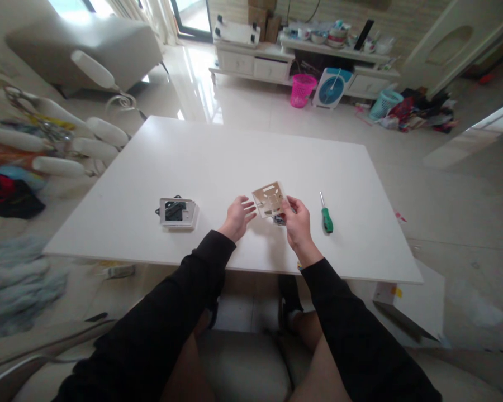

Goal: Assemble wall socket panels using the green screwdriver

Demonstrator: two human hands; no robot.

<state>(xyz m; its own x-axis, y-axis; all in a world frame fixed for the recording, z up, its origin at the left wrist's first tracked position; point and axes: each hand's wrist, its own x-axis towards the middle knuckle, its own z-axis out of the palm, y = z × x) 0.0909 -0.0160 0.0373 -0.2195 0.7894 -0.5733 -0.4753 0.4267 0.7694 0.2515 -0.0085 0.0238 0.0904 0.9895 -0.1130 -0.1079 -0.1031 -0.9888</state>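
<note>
Right hand (297, 220) pinches beige plate (270, 196) at its 4 o'clock edge, raised over counter (218, 162); left hand (237, 216) spread, gripping nothing, at plate's 8 o'clock, contact unclear. From plate: dark part (279, 220) peeking out at 5 o'clock, green screwdriver (327, 220) at 3, white casing (193, 215) at 9. Step looks like one-handed plate handling; steadying it would call for left hand closing on its edge.

On the desk (218, 156), a frame (188, 219) lies left, a screwdriver (326, 219) right; a panel (268, 195) is above, between them. Beyond the desk, a fan (332, 89) stands beside a basket (302, 89).
</note>
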